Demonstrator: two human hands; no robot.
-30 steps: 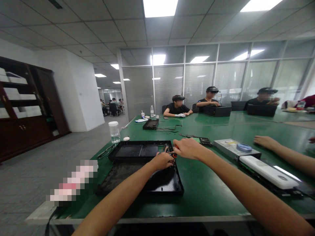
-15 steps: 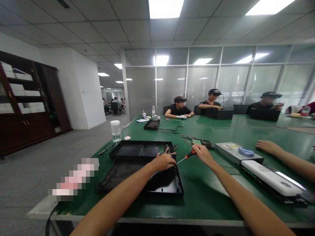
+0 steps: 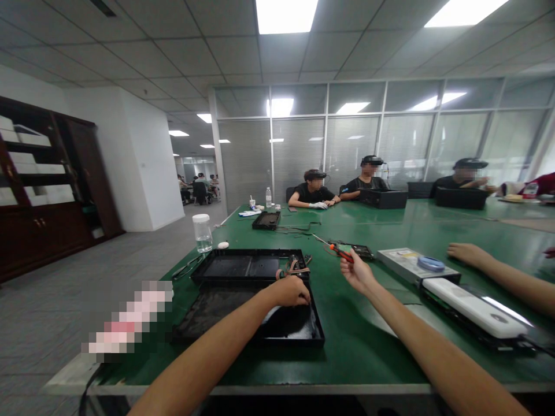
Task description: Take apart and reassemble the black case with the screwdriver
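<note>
My right hand [image 3: 358, 273] grips a screwdriver [image 3: 343, 253] with a red and black handle, its blade pointing up and to the left over the table. My left hand [image 3: 293, 291] is closed in a pinch above the near black plastic housing half [image 3: 319, 323]; whatever is between its fingertips is too small or hidden. Behind it lies the far black housing half [image 3: 243, 263], with a bundle of ribbon wires [image 3: 297, 268] at its right end. Part of the near half is covered by my left forearm.
Left of the housing are a clear jar [image 3: 202, 234] and a pair of pliers or similar tool [image 3: 187, 268]. A green circuit board [image 3: 353, 248] lies beyond my right hand. A grey metal box [image 3: 403, 263] and a white device [image 3: 472, 306] stand right. A co-worker's arm [image 3: 498, 271] rests there.
My right hand has moved the screwdriver away from the left fingertips and swung its blade upward. My left hand stays over the near housing half, slightly lower.
</note>
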